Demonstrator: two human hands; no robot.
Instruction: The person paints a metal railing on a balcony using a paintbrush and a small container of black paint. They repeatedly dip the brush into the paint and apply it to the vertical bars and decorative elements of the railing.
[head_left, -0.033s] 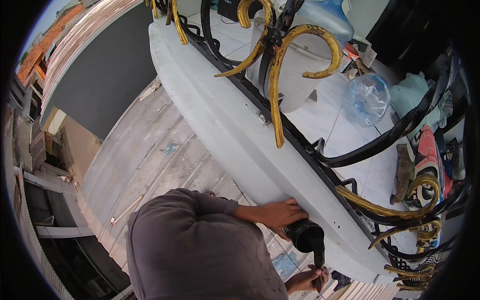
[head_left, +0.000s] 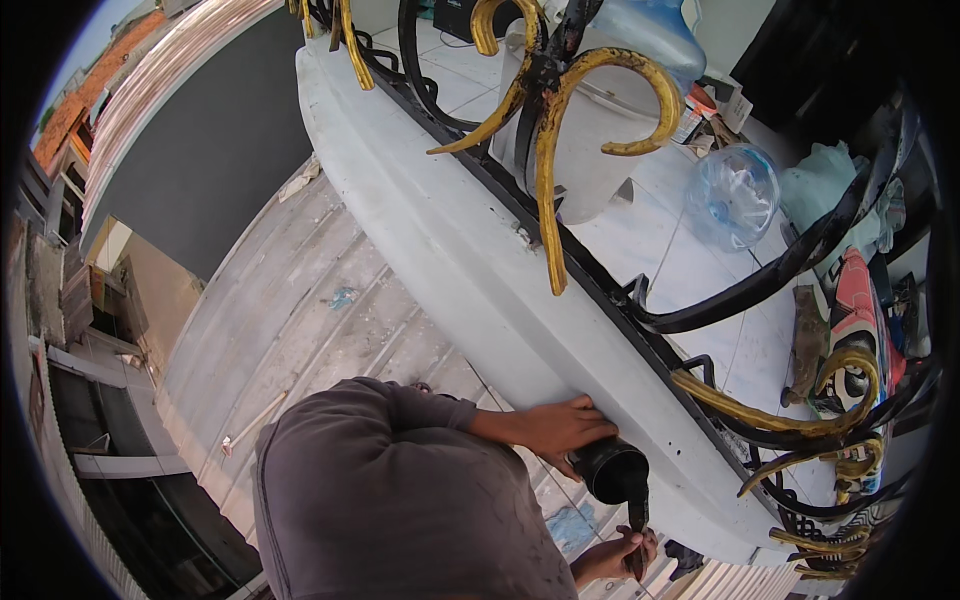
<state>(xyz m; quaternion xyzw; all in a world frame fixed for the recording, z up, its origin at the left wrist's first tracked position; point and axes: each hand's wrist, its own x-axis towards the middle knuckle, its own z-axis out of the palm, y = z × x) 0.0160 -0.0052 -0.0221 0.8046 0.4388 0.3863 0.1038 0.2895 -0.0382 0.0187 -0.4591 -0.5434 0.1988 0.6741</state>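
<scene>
My left hand (head_left: 568, 432) is wrapped round a black paint can (head_left: 612, 470), tilted with its mouth toward my right hand. A paintbrush (head_left: 637, 512) with a dark, coated head is pinched in the fingers of my right hand (head_left: 610, 560). The brush head meets the can's rim, and its handle end points toward the lower edge. Both hands are beside the white painted ledge (head_left: 480, 270). Along that ledge runs a black iron railing (head_left: 600, 270) with gold scrolls (head_left: 555, 170). The inside of the can is too dark to make out.
Beyond the railing stand a white bucket (head_left: 590, 170) and a clear plastic bottle (head_left: 733, 197) on white tiles. A ridged roof sheet (head_left: 300, 300) lies below the ledge on the left. Blue plastic scraps (head_left: 572, 527) and a dark rag (head_left: 684, 560) lie near my hands.
</scene>
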